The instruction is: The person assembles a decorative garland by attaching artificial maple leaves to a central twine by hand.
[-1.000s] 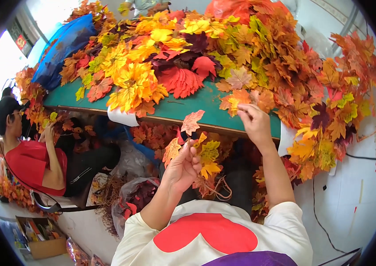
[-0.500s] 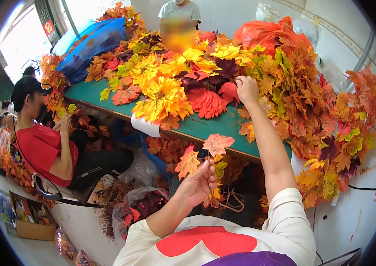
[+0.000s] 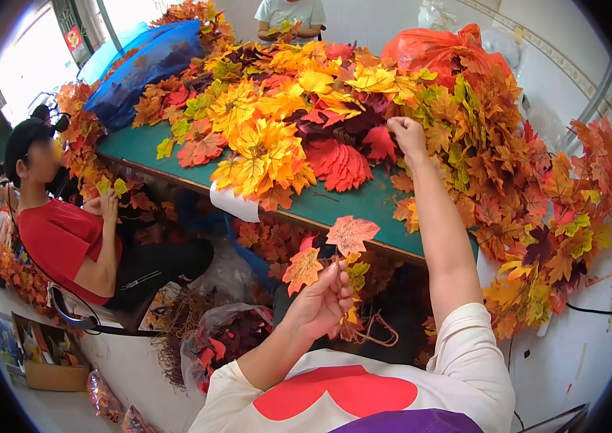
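Observation:
My left hand [image 3: 324,296] is closed around the stem of an artificial maple leaf garland, low in front of the table's near edge. An orange-pink leaf [image 3: 351,234] and a light orange leaf [image 3: 303,270] stand up from its fingers. Yellow leaves and a brown cord [image 3: 378,333] hang below. Over the table my right hand [image 3: 408,136] pinches at the edge of a single red maple leaf [image 3: 380,143], its fingertips closed. Just left of that leaf lies a fanned stack of red leaves [image 3: 338,166], beside a yellow-orange bunch [image 3: 259,151].
Leaf heaps cover much of the green table [image 3: 306,209]; more spill over its right side [image 3: 536,231]. Blue [image 3: 143,76] and red [image 3: 443,50] plastic bags lie at the back. A seated person in red [image 3: 60,238] works at left, another person [image 3: 291,18] across the table.
The right hand has risen slightly, and the red leaf now sits apart from the stack, tilted by its fingers. My left hand stays nearly still. The whole view has shifted slightly.

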Motion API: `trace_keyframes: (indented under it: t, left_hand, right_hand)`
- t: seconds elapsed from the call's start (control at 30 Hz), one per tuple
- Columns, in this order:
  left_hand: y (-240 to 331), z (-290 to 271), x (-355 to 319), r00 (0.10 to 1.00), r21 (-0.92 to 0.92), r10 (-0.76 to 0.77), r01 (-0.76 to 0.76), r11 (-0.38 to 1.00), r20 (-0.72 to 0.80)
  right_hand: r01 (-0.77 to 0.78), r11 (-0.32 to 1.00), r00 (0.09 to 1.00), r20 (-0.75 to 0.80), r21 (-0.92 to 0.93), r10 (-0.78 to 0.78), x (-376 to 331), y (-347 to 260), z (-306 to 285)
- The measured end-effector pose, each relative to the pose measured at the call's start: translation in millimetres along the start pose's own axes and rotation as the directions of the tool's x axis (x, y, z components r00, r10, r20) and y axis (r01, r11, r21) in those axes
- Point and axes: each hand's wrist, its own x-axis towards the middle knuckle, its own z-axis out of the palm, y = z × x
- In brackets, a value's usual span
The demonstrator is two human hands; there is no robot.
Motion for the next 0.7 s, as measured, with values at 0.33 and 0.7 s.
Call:
trace_keyframes:
  t: [0.33,0.7]
  left_hand:
    - [1.0,5.2,11.1,0.984,-0.012,0.179,-0.179,0.984,-0.020]
    - [-49.4,10.6,22.7,0.976,0.244,0.178,-0.143,0.959,-0.127]
  right_hand:
    - [0.629,0.653,0.745,0.088,-0.423,-0.661,-128.8,-110.9,-75.9]
    - [0.366,0.929,0.740,0.589,0.052,-0.324,-292.9,-112.6,-95.3]
